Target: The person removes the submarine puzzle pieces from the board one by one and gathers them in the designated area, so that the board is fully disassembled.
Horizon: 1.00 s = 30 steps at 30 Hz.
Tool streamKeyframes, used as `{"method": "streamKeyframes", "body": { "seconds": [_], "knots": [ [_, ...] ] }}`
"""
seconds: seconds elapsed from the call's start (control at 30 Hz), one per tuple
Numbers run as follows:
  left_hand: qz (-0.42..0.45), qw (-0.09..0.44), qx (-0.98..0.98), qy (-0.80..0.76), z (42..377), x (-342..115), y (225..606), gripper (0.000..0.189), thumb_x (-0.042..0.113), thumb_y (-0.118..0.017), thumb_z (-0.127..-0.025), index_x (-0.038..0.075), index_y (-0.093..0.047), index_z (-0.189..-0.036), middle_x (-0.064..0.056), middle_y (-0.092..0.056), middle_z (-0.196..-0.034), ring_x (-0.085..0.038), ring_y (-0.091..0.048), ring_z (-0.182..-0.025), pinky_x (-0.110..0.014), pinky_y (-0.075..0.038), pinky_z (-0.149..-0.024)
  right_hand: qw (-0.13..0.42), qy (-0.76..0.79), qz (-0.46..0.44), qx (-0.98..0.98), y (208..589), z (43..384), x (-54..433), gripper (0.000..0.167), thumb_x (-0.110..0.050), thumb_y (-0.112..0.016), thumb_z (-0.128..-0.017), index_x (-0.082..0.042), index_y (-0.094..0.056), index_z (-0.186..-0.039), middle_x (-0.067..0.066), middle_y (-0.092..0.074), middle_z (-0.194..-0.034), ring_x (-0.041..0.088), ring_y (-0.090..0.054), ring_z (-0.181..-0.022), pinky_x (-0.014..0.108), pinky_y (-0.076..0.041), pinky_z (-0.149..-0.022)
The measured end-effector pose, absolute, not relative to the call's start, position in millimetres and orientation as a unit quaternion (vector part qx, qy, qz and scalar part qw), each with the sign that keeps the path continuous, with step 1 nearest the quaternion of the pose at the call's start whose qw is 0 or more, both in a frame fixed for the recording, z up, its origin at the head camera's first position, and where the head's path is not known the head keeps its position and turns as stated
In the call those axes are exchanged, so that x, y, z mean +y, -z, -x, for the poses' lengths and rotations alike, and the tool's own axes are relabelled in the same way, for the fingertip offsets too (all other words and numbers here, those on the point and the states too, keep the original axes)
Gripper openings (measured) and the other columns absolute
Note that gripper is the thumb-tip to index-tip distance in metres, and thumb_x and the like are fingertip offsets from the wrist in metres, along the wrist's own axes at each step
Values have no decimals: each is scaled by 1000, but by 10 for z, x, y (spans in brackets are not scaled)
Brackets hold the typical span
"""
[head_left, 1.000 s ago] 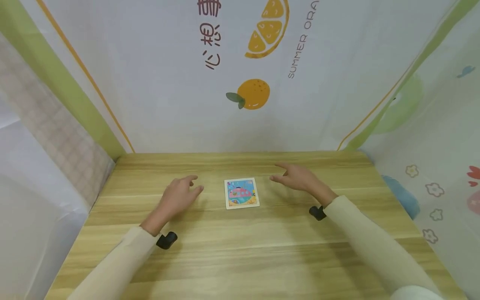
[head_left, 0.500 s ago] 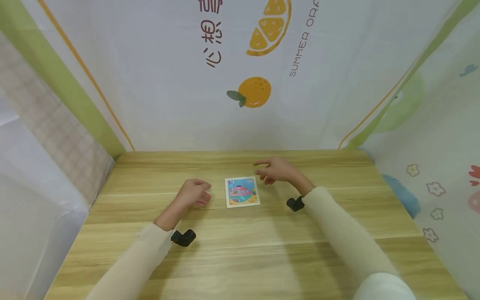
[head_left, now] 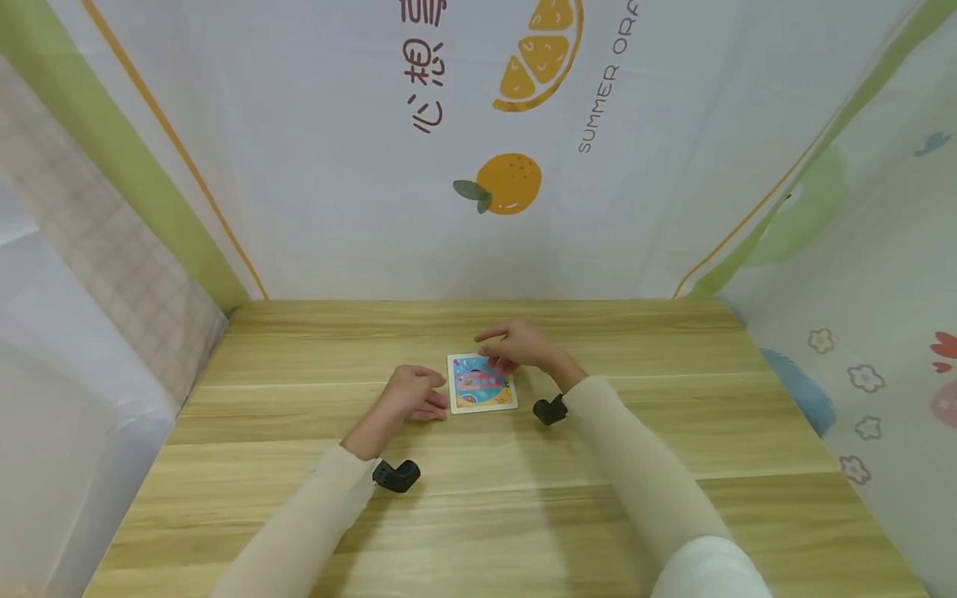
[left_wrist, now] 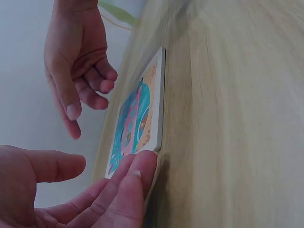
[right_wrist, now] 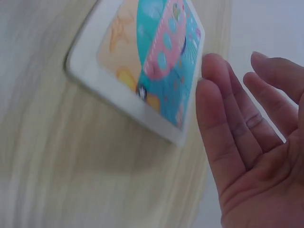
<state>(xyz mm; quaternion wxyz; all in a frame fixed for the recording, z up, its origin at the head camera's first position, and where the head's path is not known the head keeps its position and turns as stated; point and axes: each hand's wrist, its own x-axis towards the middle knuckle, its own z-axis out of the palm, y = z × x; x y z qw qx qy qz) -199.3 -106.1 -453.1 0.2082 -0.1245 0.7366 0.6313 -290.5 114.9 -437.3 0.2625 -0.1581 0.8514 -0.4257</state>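
Note:
A square picture board (head_left: 477,392) with a white border lies flat on the wooden table. Its print shows a pink submarine in blue water over sand. My left hand (head_left: 409,394) is at the board's left edge, thumb apart from the fingers. In the left wrist view, its fingertips (left_wrist: 145,164) meet the corner of the board (left_wrist: 154,118); whether they touch it I cannot tell. My right hand (head_left: 521,344) hovers over the far right corner, fingers slightly bent. In the right wrist view its fingers (right_wrist: 212,107) are beside the board's edge, holding nothing.
The wooden table (head_left: 478,515) extends around the board. A white cloth (head_left: 336,208) printed with oranges hangs behind its far edge. More cloth hangs at the left (head_left: 97,332) and right (head_left: 837,291). Black wrist cameras (head_left: 398,476) sit at both cuffs.
Both hands have moved inward to the board, the left one from the left and the right one from the right. The board has stayed in place.

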Motion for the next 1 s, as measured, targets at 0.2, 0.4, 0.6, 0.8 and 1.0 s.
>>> {"method": "streamKeyframes", "body": {
  "seconds": [0.2, 0.4, 0.6, 0.8, 1.0],
  "knots": [
    [129, 208, 727, -642, 2011, -981, 4598, 32, 11, -56, -97, -5, -55, -124, -18, -69, -77, -20, -69, -57, -26, -58, -51, 269, 450, 158, 837, 4502, 2873, 1022, 37, -22, -64, -95, -10, -62, -130, 12, -71, -75, 19, -67, -58, 33, -60, -59],
    [138, 192, 725, -647, 2035, -921, 4642, 27, 4, -56, -94, -4, -56, -120, -16, -68, -72, -17, -67, -52, -25, -56, -47, 269, 451, 138, 840, 4569, 2834, 955, 32, -19, -64, -95, -12, -64, -127, 11, -68, -70, 17, -64, -51, 32, -59, -54],
    [148, 181, 725, -648, 2052, -895, 4672, 28, 0, -59, -91, -4, -55, -119, -12, -66, -65, -17, -65, -49, -23, -54, -45, 258, 447, 136, 846, 4637, 2816, 908, 28, -16, -64, -93, -12, -68, -121, 8, -64, -63, 15, -61, -46, 32, -59, -50],
    [153, 167, 744, -629, 2055, -865, 4698, 28, -1, -62, -89, -2, -56, -116, -11, -63, -61, -16, -63, -46, -23, -54, -44, 252, 439, 134, 852, 4703, 2800, 877, 26, -14, -64, -93, -11, -70, -118, 6, -61, -60, 14, -60, -44, 31, -57, -47],
    [159, 144, 768, -604, 2054, -843, 4713, 27, -1, -65, -86, 0, -60, -113, -11, -63, -60, -15, -61, -43, -24, -54, -43, 248, 441, 121, 854, 4749, 2792, 872, 26, -13, -64, -94, -12, -70, -119, 6, -61, -59, 14, -59, -43, 29, -57, -47]
  ]
}}
